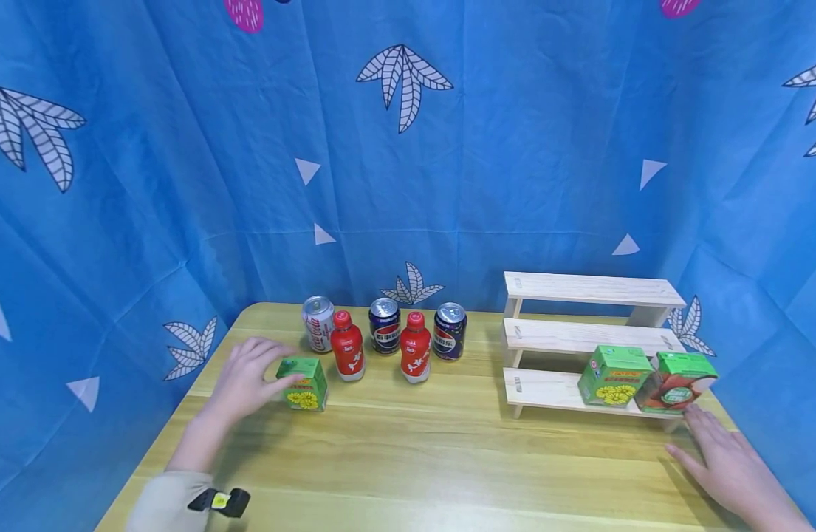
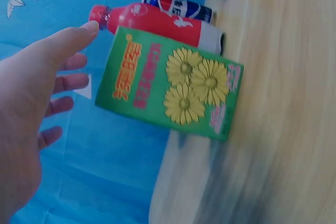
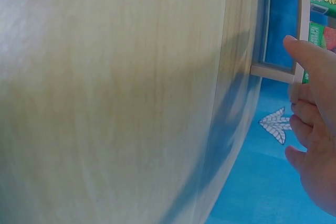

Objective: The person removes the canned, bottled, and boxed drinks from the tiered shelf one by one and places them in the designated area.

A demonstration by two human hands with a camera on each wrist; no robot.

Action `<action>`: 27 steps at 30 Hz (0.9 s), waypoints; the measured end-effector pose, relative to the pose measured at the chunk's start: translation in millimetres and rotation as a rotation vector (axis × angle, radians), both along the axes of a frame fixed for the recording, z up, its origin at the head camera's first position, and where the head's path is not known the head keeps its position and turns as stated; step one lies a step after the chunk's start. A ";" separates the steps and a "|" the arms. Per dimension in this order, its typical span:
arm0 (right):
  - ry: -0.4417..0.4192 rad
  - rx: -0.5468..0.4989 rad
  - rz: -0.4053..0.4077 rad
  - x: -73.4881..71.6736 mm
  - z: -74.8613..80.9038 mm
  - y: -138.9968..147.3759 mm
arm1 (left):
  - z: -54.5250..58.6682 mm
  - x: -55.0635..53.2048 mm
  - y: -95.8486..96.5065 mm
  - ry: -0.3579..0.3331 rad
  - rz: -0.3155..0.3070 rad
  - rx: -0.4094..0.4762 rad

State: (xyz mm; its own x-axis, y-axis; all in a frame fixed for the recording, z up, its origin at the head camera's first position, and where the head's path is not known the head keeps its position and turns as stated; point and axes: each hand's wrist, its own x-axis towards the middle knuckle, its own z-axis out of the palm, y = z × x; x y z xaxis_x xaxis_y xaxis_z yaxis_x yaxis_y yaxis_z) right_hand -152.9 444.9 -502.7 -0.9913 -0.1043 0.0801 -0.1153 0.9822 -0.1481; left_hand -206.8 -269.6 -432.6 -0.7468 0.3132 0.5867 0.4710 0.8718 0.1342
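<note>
My left hand [image 1: 251, 373] is above and beside a green drink carton [image 1: 304, 386] with yellow flowers, standing at the left of the table. In the left wrist view the thumb and fingers [image 2: 71, 82] are spread around the top end of the carton [image 2: 168, 85], with a gap showing. My right hand [image 1: 720, 454], fingers loosely extended, is at the right end of the wooden shelf's lowest step [image 1: 547, 389]. Its fingertips reach the lower corner of a green and brown carton [image 1: 676, 383]. Left of that carton, another flower carton [image 1: 616, 375] sits on the same step.
Behind the left carton stand a silver Coca-Cola can [image 1: 318, 324], two red bottles [image 1: 348, 346] and two dark blue Pepsi cans [image 1: 385, 325]. The shelf's middle step [image 1: 580, 335] and top step [image 1: 594, 288] rise behind the cartons. A blue curtain [image 1: 514, 148] encloses the wooden table [image 1: 414, 458].
</note>
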 end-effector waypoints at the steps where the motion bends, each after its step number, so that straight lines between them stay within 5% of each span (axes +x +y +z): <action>1: 0.003 0.001 -0.003 0.0 0.6 -0.5 | 0.5 0.9 2.2 -0.017 0.001 0.014; 12: -0.010 0.002 -0.008 0.4 2.1 -0.6 | 3.7 5.4 27.3 -0.125 -0.083 0.190; 27: 0.031 0.000 0.004 -0.2 -0.1 -0.2 | 8.6 5.3 72.0 -0.196 -0.223 0.282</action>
